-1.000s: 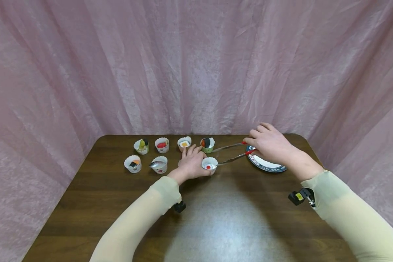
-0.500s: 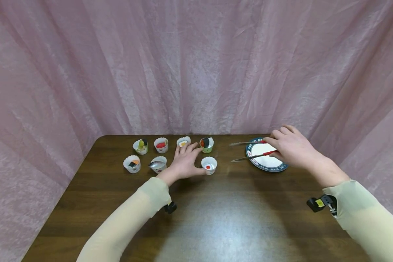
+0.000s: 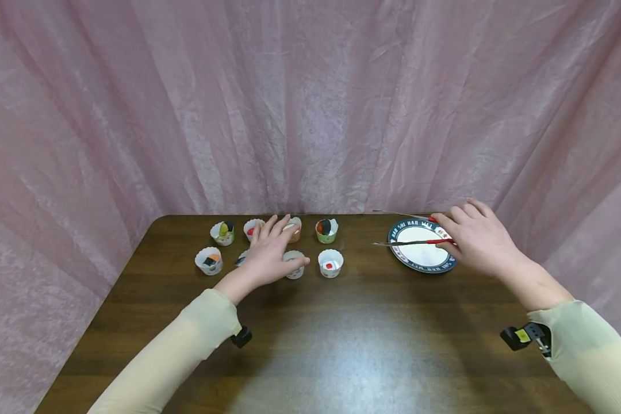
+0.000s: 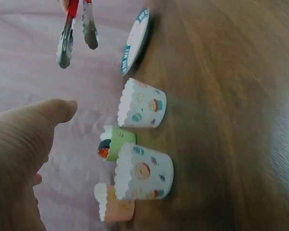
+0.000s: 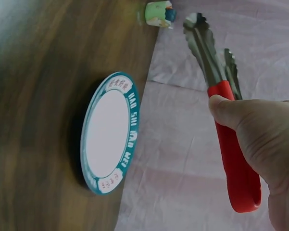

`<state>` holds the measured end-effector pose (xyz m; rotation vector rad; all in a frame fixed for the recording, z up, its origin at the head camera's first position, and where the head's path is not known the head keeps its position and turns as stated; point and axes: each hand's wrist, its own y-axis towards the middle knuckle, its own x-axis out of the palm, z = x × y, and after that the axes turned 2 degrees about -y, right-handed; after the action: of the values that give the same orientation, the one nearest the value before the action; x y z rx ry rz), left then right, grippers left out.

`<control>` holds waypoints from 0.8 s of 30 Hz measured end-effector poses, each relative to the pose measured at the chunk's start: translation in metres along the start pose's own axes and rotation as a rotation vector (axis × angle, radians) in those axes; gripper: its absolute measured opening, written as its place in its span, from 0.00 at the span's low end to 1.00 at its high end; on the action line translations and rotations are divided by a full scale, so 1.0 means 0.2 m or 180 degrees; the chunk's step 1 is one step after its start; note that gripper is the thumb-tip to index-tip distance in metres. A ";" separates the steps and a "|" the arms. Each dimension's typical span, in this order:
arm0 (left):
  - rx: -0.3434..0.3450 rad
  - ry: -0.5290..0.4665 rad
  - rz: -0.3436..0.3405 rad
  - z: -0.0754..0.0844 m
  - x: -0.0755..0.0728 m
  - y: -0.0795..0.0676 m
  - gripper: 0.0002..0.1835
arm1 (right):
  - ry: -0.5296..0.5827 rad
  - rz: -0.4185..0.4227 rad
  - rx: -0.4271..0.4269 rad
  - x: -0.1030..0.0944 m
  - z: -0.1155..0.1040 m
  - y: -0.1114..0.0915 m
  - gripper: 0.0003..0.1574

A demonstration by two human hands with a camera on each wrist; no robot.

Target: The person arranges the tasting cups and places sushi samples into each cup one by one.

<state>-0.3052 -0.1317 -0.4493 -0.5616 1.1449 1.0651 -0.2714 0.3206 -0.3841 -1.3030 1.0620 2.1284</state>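
Note:
My right hand [image 3: 476, 238] grips a pair of tongs [image 5: 238, 168] by their red handles. Their metal arms stand spread apart, holding nothing, above a white plate with a blue lettered rim [image 5: 134, 122]. Fingers spread, my left hand [image 3: 266, 253] hovers over the paper cups and holds nothing. It partly hides a white cup [image 4: 144, 173], a peach cup [image 4: 119, 204] and cups to their left. Right of this hand stand a white cup [image 3: 330, 270] with a small white piece with a red centre inside, and a green cup [image 3: 328, 237] with a black-and-orange piece.
At the left end are a cup with a yellow-green and black piece [image 3: 222, 238] and a cup with an orange and black piece [image 3: 209, 267]. A pink curtain [image 3: 310, 103] hangs behind the wooden table [image 3: 341, 345].
My left hand has left the front right cup and moved left, uncovering another white cup. My right hand has drawn the tongs away to the right, over the plate.

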 end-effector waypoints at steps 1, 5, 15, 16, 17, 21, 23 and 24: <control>-0.0002 -0.0008 0.0026 -0.01 -0.01 -0.02 0.47 | 0.0005 0.0003 0.0049 0.00 0.00 -0.01 0.39; 0.0002 0.0021 0.0159 -0.06 -0.03 -0.10 0.47 | 0.0015 0.0045 0.0203 0.00 0.01 -0.06 0.39; 0.0013 0.0126 0.0451 -0.16 -0.11 -0.27 0.47 | 0.0051 0.0178 0.0666 0.00 0.02 -0.19 0.39; 0.0018 0.0161 0.0481 -0.17 -0.12 -0.29 0.47 | 0.0072 0.0158 0.0736 0.00 0.01 -0.20 0.39; 0.0021 0.0190 0.0506 -0.18 -0.12 -0.31 0.47 | 0.0091 0.0121 0.0813 0.00 0.01 -0.21 0.39; -0.0006 0.0295 0.0555 -0.22 -0.13 -0.39 0.48 | 0.0135 -0.0004 0.1053 0.01 0.01 -0.27 0.39; -0.0022 0.0304 0.0563 -0.24 -0.13 -0.43 0.49 | 0.0141 -0.0024 0.1119 0.02 0.01 -0.30 0.39; -0.0025 0.0299 0.0571 -0.24 -0.13 -0.44 0.49 | 0.0144 -0.0017 0.1146 0.03 0.01 -0.31 0.39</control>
<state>-0.2496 -0.2190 -0.4560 -0.5269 1.2924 1.2075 -0.2326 0.3608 -0.4122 -1.1804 1.3815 1.8022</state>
